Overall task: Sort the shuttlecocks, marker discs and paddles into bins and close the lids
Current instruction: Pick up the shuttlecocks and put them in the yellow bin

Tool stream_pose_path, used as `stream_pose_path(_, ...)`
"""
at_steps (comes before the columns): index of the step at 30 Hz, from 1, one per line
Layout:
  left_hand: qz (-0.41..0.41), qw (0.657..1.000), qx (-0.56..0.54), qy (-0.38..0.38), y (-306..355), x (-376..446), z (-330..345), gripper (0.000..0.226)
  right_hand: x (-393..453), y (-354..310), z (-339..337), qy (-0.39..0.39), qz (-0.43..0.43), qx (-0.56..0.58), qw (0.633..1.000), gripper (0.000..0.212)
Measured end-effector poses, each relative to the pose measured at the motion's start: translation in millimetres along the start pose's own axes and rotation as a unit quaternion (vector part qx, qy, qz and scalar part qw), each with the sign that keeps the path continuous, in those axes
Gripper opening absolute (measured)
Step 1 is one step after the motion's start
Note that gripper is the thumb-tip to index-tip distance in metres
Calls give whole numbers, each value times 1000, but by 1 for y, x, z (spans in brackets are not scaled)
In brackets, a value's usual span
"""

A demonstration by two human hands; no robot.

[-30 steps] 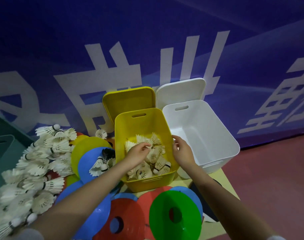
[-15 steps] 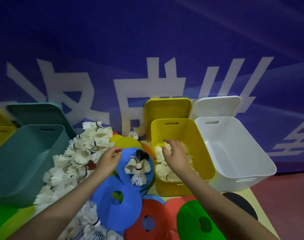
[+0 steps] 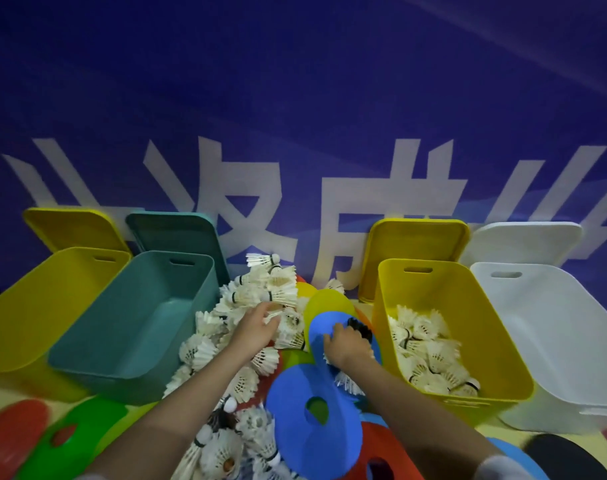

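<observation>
Two hands work at the centre of the frame. The left hand (image 3: 257,329) lies on the heap of white shuttlecocks (image 3: 260,292), its fingers (image 3: 272,311) curled down into the feathers; whether they pinch one I cannot tell. The right hand (image 3: 345,344) rests on a blue marker disc (image 3: 321,329), fingers bent over shuttlecocks lying on it, one of them black (image 3: 359,327).

Below, a second blue disc (image 3: 315,410) with a centre hole lies on red discs (image 3: 374,459); green (image 3: 63,441) and red (image 3: 11,434) discs sit at lower left.

Right of centre, the open yellow bin (image 3: 468,306) holds shuttlecocks (image 3: 430,355), beside an open white bin (image 3: 554,341). At left stand a teal bin (image 3: 132,323) and another yellow bin (image 3: 28,306), lids raised.
</observation>
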State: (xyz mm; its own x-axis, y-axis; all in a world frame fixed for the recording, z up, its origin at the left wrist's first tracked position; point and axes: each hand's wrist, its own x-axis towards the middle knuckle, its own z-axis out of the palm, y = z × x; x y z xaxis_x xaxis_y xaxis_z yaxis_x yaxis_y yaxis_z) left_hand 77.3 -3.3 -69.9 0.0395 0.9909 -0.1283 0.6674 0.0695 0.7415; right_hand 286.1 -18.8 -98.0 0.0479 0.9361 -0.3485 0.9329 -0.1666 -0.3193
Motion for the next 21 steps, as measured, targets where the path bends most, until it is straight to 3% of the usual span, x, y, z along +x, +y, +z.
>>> stream_pose_path(3,-11,999,-13,-42,6,8,4,40,8,1,9,-26,39,-82,996,54)
stream_pose_path(10,-104,985,-65,-118,11,30,17,46,16,5,15,-44,65,-126,989,55)
stream_pose_path(15,-166,967,-134,-140,23,39,32,62,22,14,15,-32,50,-82,995,47)
stream_pose_path(21,-195,946,-224,-132,26,41,42,58,26,14,9,-55,14,-3,998,60)
